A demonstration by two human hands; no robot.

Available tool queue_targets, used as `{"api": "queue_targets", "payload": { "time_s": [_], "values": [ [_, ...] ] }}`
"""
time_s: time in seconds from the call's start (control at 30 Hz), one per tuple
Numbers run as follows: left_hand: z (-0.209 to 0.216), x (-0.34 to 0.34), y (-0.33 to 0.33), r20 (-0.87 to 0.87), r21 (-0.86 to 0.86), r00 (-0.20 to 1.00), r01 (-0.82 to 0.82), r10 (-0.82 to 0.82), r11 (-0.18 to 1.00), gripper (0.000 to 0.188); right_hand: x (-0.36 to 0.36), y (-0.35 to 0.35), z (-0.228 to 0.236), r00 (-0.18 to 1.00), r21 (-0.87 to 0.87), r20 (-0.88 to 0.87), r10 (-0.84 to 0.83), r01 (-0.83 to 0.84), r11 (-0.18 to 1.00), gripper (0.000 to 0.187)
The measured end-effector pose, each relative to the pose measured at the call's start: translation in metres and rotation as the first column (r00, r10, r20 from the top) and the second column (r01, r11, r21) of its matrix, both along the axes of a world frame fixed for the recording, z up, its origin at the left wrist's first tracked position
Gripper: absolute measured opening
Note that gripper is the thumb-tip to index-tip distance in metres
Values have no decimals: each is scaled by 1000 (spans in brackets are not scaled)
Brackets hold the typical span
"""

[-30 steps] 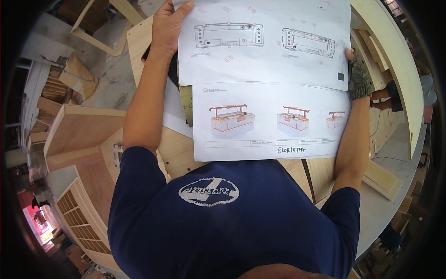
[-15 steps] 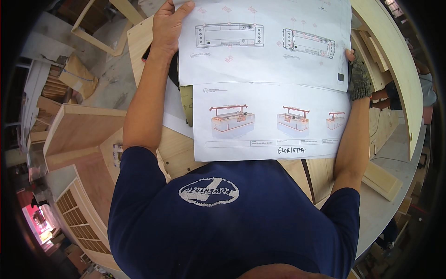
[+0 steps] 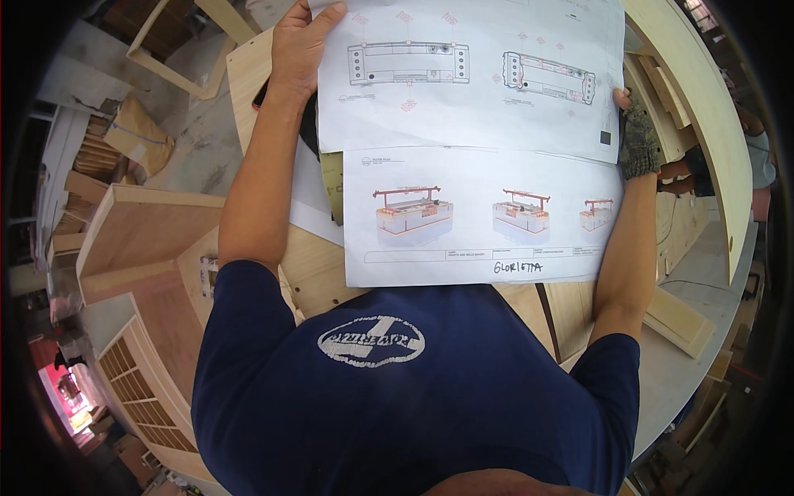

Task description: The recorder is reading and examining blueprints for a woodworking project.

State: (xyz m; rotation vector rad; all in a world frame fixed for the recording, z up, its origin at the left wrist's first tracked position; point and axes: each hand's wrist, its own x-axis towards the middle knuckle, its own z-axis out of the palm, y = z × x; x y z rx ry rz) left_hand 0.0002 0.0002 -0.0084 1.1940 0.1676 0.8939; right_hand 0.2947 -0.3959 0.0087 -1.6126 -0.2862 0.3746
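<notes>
Up high, both hands hold big white paper sheets with drawings [image 3: 471, 157] over the pale wooden desk [image 3: 322, 264]. Left hand [image 3: 302, 41] grips the top corner; gloved right hand [image 3: 637, 136] pinches the right edge.

I see no packages or screens, only printed sheets. The upper drawing sheet [image 3: 471, 78] is white and rectangular with grey outline drawings and pink marks. Directly below it, tucked under its bottom edge, the lower drawing sheet [image 3: 480, 219] is white with three orange-and-white furniture renderings.

Carpentry workshop: plywood panels [image 3: 136, 227], unfinished cabinets [image 3: 141, 388].
</notes>
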Motion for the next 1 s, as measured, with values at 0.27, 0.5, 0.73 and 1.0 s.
{"api": "queue_targets", "payload": {
  "time_s": [0.27, 0.5, 0.73, 1.0],
  "values": [
    [-3, 1, 5, -24, 4, 1000, 4, -4, 1000, 20, -4, 3, 0, 994, 0, 96, -55, 56, 998, 31],
    [-1, 5, 3, -13, -4, 1000, 13, -13, 1000, 20, 33, -10, -12, 948, -221, 309, -78, 152, 963, 37],
    [-5, 1, 5, -2, -6, 1000, 13, -13, 1000, 21, 10, -2, -4, 976, -182, 211, -58, 98, 978, 45],
    [6, -3, -11, 5, -39, 999, 34, -34, 999, 20, 2, 1, -4, 990, -113, 121, -78, 91, 989, 52]
  ]
}}
